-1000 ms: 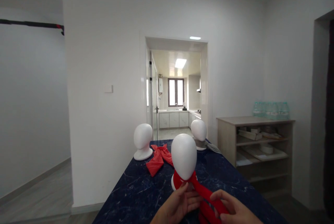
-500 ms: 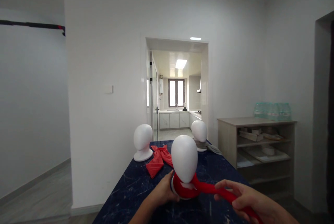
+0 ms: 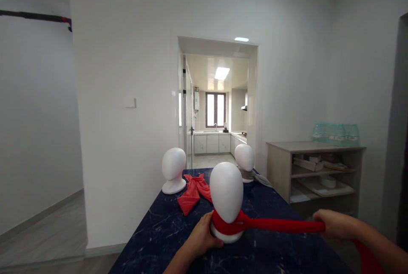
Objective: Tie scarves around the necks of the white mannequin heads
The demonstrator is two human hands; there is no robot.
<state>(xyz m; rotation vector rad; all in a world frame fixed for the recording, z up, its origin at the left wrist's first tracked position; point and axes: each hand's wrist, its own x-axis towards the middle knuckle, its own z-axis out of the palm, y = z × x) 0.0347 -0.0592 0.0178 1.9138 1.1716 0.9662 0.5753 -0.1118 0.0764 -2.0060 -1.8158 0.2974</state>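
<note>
A white mannequin head [image 3: 225, 191] stands upright at the near part of the table. Around its neck runs a red scarf [image 3: 283, 225], one end of it stretched taut to the right. My right hand [image 3: 334, 224] is closed round that end, with more red cloth hanging below the fist. On the left side of the neck and base, my left hand [image 3: 204, 233] grips the mannequin head; its fingertips are partly hidden behind it.
The dark blue marbled table [image 3: 159, 231] also carries a second mannequin head [image 3: 174, 164], a coral-red tied cloth [image 3: 193, 195], and a third mannequin head [image 3: 244, 157] with a grey scarf [image 3: 262, 179]. To the right stands a shelf unit [image 3: 279, 167] with bottled water [image 3: 336, 133] on top.
My right hand has moved right and slightly up, closing round the red scarf and drawing it straight. The cloth sits snugger at the neck. My left hand stays on the mannequin head.
</note>
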